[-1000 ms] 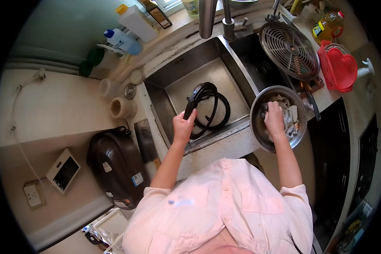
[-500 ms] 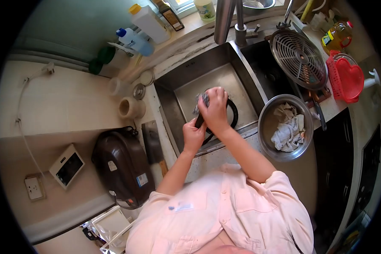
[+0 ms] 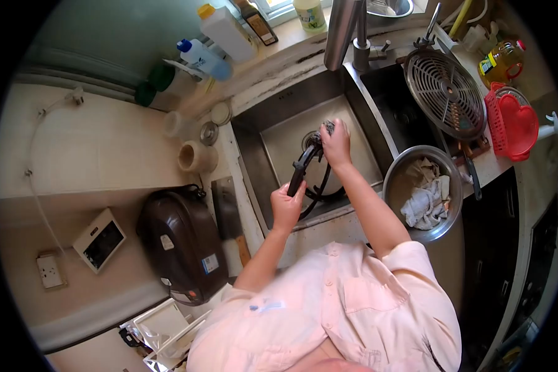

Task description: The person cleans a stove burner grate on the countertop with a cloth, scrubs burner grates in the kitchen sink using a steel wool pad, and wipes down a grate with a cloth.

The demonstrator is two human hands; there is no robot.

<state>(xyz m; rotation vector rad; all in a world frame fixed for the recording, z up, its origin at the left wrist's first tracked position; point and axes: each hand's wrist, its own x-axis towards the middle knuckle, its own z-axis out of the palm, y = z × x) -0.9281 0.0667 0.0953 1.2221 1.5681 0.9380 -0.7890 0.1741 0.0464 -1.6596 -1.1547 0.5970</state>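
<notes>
Over the steel sink (image 3: 369,146), my left hand (image 3: 286,208) is closed around the black handle (image 3: 297,177) of a dark thing with a thin curved rim; its exact kind cannot be made out. My right hand (image 3: 336,146) grips a grey, silvery wire scrubber (image 3: 329,128). That scrubber is right at the far end of the handle, where it meets the dark body. The rim (image 3: 321,193) curves down between my hands, low in the sink. Part of the round drain shows behind the handle.
A steel bowl (image 3: 387,186) with crumpled cloths (image 3: 428,201) stands right of the sink. Beyond it are a round slotted rack (image 3: 446,93) and a red basket (image 3: 508,124). The tap (image 3: 344,37) overhangs the back edge. A cleaver (image 3: 225,208) lies on the left, beside a brown appliance (image 3: 180,245).
My right hand has moved right and away from my left hand, the scrubber with it. The black handle now shows between them, and the dark rim is seen more edge-on.
</notes>
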